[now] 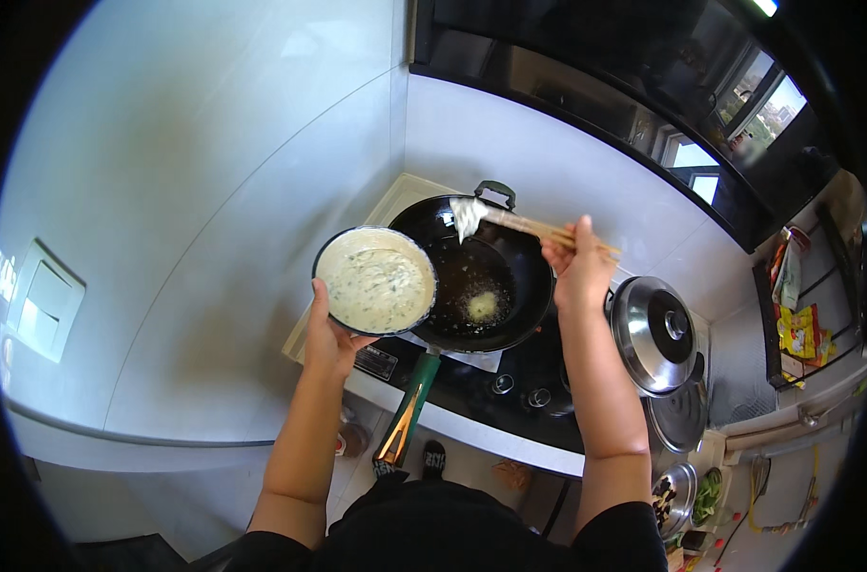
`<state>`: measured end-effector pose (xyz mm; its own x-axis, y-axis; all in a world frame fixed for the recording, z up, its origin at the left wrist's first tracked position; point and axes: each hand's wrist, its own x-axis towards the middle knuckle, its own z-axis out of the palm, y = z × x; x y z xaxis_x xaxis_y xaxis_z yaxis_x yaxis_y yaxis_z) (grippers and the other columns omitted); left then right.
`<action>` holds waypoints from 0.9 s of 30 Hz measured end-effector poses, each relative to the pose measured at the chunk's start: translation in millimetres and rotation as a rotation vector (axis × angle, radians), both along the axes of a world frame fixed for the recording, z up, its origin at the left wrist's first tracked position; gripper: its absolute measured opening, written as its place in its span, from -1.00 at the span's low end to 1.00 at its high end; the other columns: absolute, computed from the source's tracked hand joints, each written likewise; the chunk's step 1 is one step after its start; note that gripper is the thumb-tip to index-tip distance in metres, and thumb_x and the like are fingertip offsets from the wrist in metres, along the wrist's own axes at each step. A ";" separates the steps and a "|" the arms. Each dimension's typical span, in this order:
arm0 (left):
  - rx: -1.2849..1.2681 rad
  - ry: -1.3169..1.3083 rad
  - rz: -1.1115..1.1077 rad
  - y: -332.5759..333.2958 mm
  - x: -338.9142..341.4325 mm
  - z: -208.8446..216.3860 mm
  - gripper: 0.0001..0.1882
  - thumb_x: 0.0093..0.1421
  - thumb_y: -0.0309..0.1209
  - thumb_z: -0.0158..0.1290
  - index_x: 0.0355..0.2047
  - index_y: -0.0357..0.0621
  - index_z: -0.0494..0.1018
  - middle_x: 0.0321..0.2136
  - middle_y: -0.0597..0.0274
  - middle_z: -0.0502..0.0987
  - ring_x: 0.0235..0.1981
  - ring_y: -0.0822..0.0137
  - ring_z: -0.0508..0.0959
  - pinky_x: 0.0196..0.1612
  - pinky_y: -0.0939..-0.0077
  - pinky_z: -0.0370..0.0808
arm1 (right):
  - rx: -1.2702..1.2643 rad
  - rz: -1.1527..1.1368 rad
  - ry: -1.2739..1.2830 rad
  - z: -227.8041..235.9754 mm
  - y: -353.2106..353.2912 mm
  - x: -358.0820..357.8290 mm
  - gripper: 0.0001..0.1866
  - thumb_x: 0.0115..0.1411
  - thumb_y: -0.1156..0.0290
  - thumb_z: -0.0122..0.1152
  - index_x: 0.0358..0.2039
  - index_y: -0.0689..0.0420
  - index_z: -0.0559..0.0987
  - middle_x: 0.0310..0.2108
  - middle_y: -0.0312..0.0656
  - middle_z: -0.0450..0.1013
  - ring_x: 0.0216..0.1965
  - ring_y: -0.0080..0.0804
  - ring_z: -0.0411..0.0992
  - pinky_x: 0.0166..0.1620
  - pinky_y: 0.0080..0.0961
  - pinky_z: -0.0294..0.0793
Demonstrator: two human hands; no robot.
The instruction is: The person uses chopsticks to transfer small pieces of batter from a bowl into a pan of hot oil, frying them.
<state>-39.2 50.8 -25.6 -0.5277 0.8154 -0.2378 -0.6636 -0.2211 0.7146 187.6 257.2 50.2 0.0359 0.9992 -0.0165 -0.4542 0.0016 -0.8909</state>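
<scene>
My left hand (330,336) grips the rim and side of a bowl (323,254), fingers partly under it. Thick pale batter (376,286) with green flecks fills much of the bowl, which is tilted a little over the left edge of a black wok (529,296). Closed around a pair of wooden chopsticks (548,232), my right hand (580,262) is above the wok's right side. A clump of battered food (468,217) hangs from the chopstick tips over the far part of the wok. Inside, one small pale piece (482,306) lies in dark oil. The wok's green handle (412,405) points toward me.
Under the wok is a black gas stove (538,419) with two knobs. To the right stand a lidded steel pot (652,334) and another round lid (679,418). A black range hood (586,86) overhangs the back; a rack (803,329) with packets hangs at right.
</scene>
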 end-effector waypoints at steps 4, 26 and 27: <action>-0.045 0.023 0.071 -18.8 -4.2 3.4 -0.20 0.18 0.25 -0.18 0.15 -0.19 0.18 0.01 0.01 0.42 -0.06 0.16 0.54 -0.28 0.26 0.66 | -0.076 -0.011 -0.226 -68.5 9.4 -17.3 -0.69 0.22 0.26 0.16 -0.45 0.30 0.50 -0.59 -0.12 0.48 -0.65 -0.40 0.49 -0.62 -0.60 0.48; -0.044 -0.051 0.115 -33.7 -3.8 7.0 -0.28 0.24 0.19 -0.20 0.13 -0.17 0.22 -0.08 0.06 0.50 -0.21 0.23 0.61 -0.51 0.48 0.60 | 0.753 0.204 -1.385 -54.0 22.1 -106.9 -0.67 0.07 0.13 0.27 -0.54 0.17 0.59 -0.60 0.02 0.49 -0.52 -0.01 0.50 -0.39 -0.20 0.50; -0.030 -0.050 0.098 -35.2 -6.4 3.0 -0.28 0.24 0.19 -0.20 0.13 -0.17 0.21 -0.08 0.06 0.50 -0.20 0.23 0.61 -0.50 0.48 0.61 | 0.742 0.216 -1.405 -52.9 22.6 -108.4 -0.67 0.07 0.12 0.27 -0.54 0.17 0.60 -0.60 0.02 0.49 -0.51 -0.02 0.50 -0.38 -0.21 0.51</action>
